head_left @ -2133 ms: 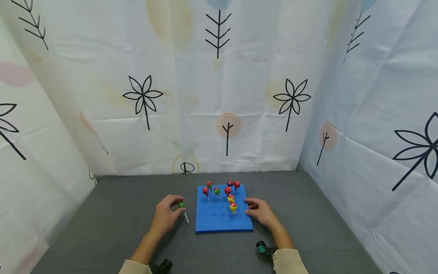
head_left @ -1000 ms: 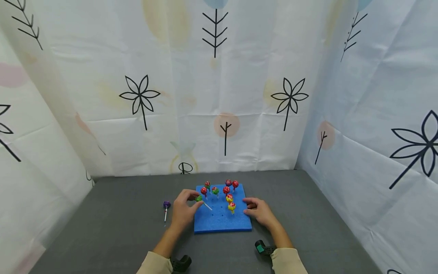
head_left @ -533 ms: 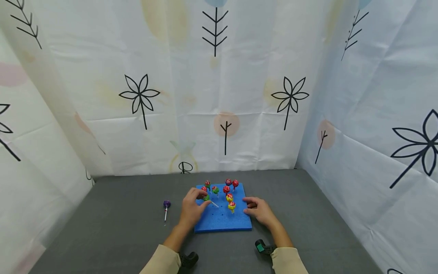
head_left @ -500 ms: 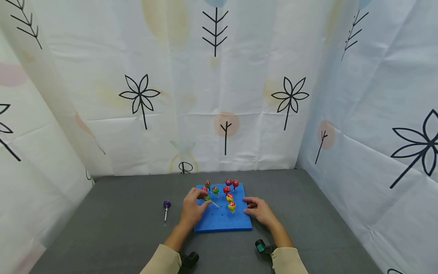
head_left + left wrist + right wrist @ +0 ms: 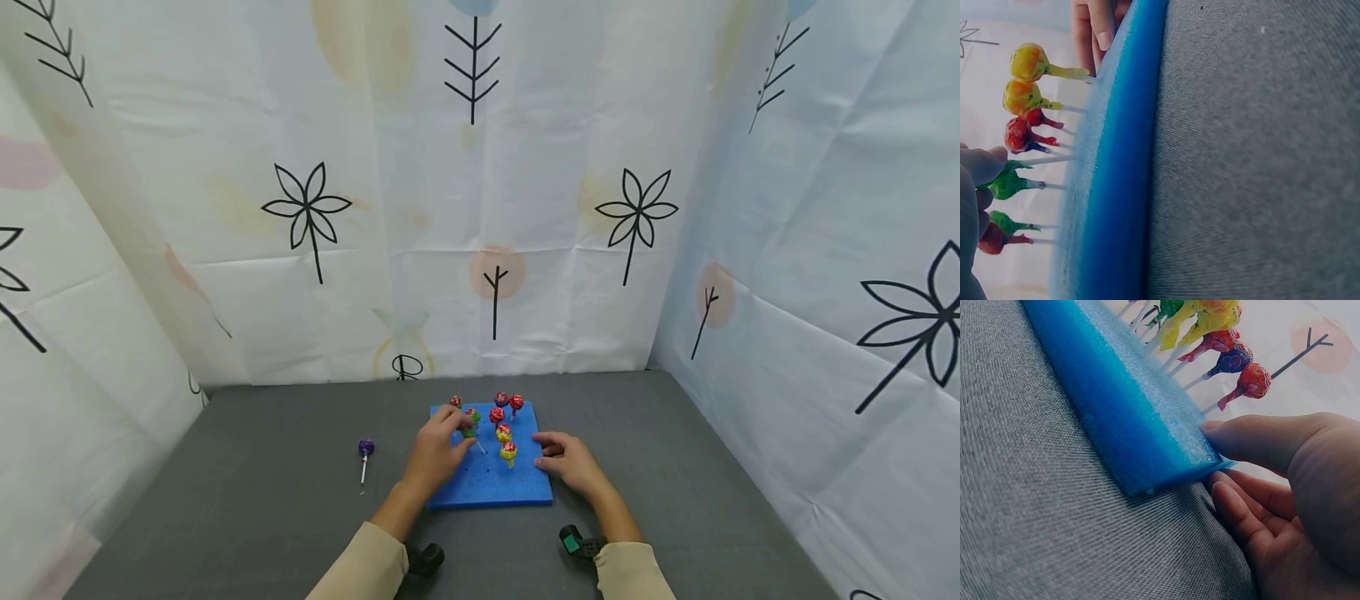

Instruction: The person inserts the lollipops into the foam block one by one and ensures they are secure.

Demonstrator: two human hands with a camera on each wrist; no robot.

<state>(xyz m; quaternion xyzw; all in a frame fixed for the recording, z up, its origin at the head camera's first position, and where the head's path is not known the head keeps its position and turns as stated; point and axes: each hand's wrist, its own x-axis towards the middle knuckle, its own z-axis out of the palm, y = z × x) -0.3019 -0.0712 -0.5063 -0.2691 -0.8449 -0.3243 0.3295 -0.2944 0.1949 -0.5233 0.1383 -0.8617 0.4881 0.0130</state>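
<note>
Between thumb and fingertips my left hand [image 5: 437, 450] pinches a green-wrapped lollipop [image 5: 1015, 167] over the blue foam board [image 5: 468, 493]. Its white stick slants down to the board's surface; whether the tip is inside a hole I cannot tell. My right hand [image 5: 573, 462] grips the board's right edge, thumb [image 5: 1244, 439] on top and curled fingers against the side. Several lollipops stand upright in the board: two yellow ones, nearest a yellow lollipop [image 5: 509, 452], red ones such as a red lollipop [image 5: 517, 402], and a green lollipop [image 5: 1009, 185]. My left hand partly hides others.
A purple lollipop [image 5: 365, 448] lies on the grey table [image 5: 285, 475], left of the board. Small holes show in the board's front part. Patterned white curtains [image 5: 420, 208] enclose the table at the back and sides. Each wrist wears a black camera.
My left hand has carried the green lollipop rightward from the table to over the board, its stick now steeper. The purple lollipop came into sight. My right hand has stayed on the board's edge.
</note>
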